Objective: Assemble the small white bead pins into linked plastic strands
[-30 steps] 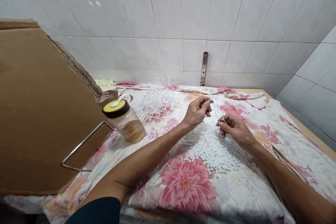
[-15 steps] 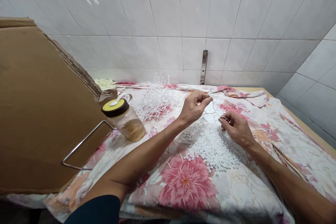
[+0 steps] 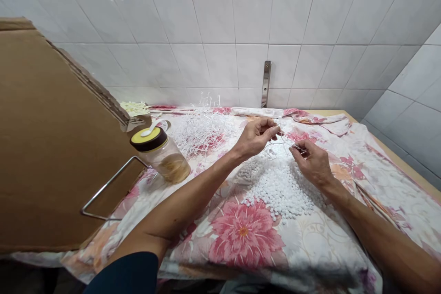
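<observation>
Above a heap of small white bead-like pieces point(image 3: 279, 188), my left hand point(image 3: 257, 138) pinches a thin white strand point(image 3: 285, 135) between thumb and fingertips. Facing it at the right, my right hand point(image 3: 312, 161) is also closed, with thin pale strands between thumb and forefinger. Fine strands span the short gap between both hands. Whether they form one piece or several, and what sits at the fingertips, is too small to tell. Farther back to the left lies a tangle of thin white sticks point(image 3: 203, 131).
A clear jar point(image 3: 167, 161) with a yellow and black lid stands on the flowered cloth point(image 3: 244, 234), holding something brownish. Left of it rises a large cardboard box point(image 3: 51, 147) beside a bent metal rod frame point(image 3: 106, 183). Pale yellow pieces point(image 3: 134, 108) lie near the tiled wall point(image 3: 217, 14).
My right hand has risen slightly and come nearer to my left hand. The loop of strand between them looks smaller. The view has shifted a little.
</observation>
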Demonstrator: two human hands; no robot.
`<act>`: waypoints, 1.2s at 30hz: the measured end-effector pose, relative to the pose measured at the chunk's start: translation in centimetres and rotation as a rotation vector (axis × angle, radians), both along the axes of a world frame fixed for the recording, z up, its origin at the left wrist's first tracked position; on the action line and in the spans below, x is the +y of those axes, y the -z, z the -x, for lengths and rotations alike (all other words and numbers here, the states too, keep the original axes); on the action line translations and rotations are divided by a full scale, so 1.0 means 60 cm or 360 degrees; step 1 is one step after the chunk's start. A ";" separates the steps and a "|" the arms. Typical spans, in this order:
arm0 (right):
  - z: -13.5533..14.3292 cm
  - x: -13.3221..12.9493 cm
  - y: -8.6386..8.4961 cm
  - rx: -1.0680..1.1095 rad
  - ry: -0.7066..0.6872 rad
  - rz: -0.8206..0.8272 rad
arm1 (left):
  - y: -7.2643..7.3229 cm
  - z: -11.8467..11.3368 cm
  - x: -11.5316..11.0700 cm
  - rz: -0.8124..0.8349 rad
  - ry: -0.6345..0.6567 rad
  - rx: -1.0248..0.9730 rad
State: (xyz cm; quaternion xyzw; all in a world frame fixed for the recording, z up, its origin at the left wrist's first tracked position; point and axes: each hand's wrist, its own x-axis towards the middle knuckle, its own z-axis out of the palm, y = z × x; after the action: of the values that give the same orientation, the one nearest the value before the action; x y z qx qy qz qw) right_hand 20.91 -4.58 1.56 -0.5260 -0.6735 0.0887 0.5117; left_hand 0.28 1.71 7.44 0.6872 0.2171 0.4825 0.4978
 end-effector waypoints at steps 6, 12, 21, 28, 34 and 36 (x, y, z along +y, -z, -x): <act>0.004 -0.002 0.006 -0.0146 -0.0028 -0.0096 | -0.019 0.005 -0.013 0.0046 0.0053 0.0092; 0.006 0.000 0.013 -0.0220 0.0002 -0.0130 | -0.014 -0.004 -0.019 0.0100 0.0159 0.0014; 0.003 0.003 0.011 -0.0238 0.0061 -0.0214 | -0.001 0.000 0.000 0.0115 0.0191 -0.0037; 0.001 0.004 0.013 -0.0165 0.0017 -0.0164 | 0.018 -0.007 0.010 0.0073 0.0045 -0.0058; -0.007 0.012 0.020 -0.0321 -0.0016 -0.0237 | 0.038 -0.019 0.014 0.0132 0.0002 -0.0039; -0.012 0.015 0.019 -0.0334 0.0019 -0.0273 | 0.038 -0.020 0.013 0.0163 0.0010 -0.0039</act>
State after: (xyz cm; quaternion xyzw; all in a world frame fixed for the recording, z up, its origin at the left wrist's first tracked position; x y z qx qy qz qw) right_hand 21.64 -3.68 0.43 -0.4907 -0.7253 -0.0278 0.4821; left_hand 1.46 2.50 5.17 0.6556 0.2333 0.4775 0.5364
